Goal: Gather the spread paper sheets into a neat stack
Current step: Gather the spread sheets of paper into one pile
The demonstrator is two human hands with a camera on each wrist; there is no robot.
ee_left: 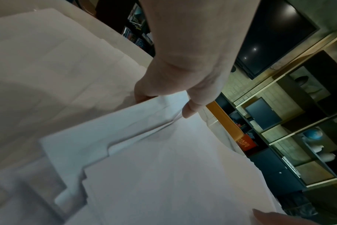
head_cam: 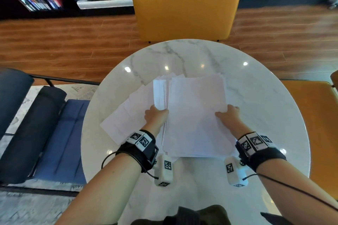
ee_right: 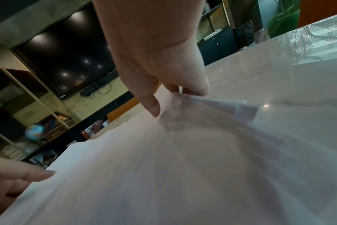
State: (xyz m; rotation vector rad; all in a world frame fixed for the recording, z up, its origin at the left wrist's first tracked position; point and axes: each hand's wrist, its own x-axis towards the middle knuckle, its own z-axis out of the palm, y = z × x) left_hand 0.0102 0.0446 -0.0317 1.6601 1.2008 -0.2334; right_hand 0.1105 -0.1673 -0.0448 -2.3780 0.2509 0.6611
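Loose white paper sheets (head_cam: 196, 115) on round marble desk (head_cam: 256, 100), long axis pointing away from the person: left hand (head_cam: 155, 115) and right hand (head_cam: 228, 115) each pinched a side edge; ungathered fanned sheets (head_cam: 128, 115) lay beyond the left hand.

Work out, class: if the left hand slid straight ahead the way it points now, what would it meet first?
The left hand already grips the fanned paper sheets; beyond them, probably bare marble table.

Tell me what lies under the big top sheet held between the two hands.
Under the top sheet, more sheets show at its left edge, and a few loose sheets lie further left on the table. How many it covers is hidden.
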